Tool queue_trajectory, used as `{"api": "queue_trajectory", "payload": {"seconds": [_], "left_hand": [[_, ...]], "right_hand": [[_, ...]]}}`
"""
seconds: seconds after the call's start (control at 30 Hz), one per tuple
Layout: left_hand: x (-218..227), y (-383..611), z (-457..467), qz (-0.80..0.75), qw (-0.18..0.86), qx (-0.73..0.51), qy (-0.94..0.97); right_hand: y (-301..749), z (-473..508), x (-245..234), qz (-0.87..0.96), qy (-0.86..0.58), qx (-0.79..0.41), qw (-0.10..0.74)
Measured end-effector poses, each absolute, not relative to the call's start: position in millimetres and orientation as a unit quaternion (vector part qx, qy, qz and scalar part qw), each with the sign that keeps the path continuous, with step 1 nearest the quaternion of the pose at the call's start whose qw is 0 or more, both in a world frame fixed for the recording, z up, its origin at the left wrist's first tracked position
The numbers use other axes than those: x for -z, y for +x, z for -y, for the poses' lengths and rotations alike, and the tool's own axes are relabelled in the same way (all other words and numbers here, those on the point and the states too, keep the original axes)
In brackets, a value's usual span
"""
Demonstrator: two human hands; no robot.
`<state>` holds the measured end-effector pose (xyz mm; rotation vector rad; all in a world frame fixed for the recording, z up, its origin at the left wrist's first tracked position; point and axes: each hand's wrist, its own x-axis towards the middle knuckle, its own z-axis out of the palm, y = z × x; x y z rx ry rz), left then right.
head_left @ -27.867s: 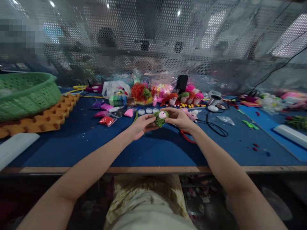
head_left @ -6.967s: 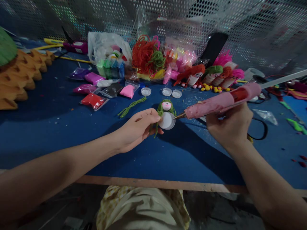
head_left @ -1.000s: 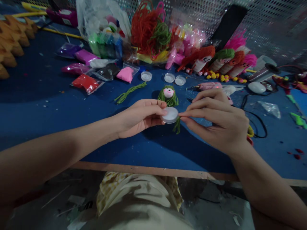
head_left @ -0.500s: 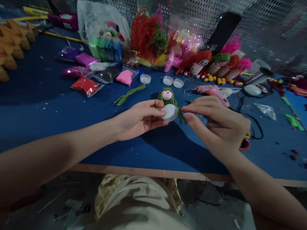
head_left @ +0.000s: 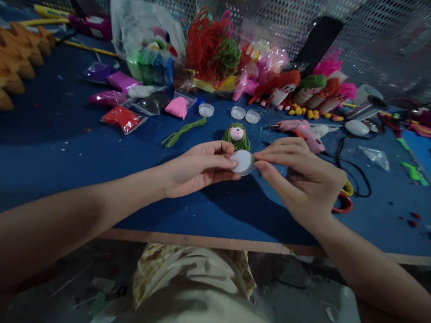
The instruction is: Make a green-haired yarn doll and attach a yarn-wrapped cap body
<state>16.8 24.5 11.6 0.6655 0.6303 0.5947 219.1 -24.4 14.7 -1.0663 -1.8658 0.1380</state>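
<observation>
- The left hand (head_left: 193, 168) pinches a small doll (head_left: 238, 148) by its round white base, fingers (head_left: 220, 162) clamped on the left edge of that smooth, flat disc.
- The right hand (head_left: 301, 177) meets it from the other side, thumb and forefinger pressed together on the disc's right edge, where a few green strands poke out.
- The doll is held just above the blue bench (head_left: 67, 152), near its front edge; it has a pink face and stringy green yarn hair.
- Just behind the right hand lies a pink glue gun (head_left: 299, 128), its nozzle pointing left.
- A loose bundle of green yarn (head_left: 183, 131) lies on the felt-like bench top to the left of the doll.
- Three small round clear lids (head_left: 239, 113) sit in a row behind the doll.
- Further back, finished dolls (head_left: 303, 92) with red, green and pink hair lie side by side, next to a tangled heap of red yarn (head_left: 205, 40).
- Soft packets (head_left: 123, 117) of coloured clay, red, pink, black and purple, are scattered at the back left.
- A black cable (head_left: 353, 172) loops across the bench beyond the right wrist.
</observation>
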Motion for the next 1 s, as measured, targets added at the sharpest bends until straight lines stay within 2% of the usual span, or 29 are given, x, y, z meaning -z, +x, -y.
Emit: {"api": "queue_trajectory", "payload": {"seconds": [0.3,0.87,1.0], "left_hand": [[-11.1,15.9,-25.4,-0.291,0.856,-0.281,0.322],[-13.7,17.0,-24.0,-0.306,0.862,-0.281,0.29],[-15.6,16.9,-23.9,-0.301,0.861,-0.29,0.292]], "right_hand": [[221.7,21.9,-12.7,0.754,-0.434,-0.107,0.482],[224.0,21.3,-15.9,0.793,-0.4,-0.037,0.458],[223.9,22.1,-13.3,0.759,-0.401,-0.057,0.51]]}}
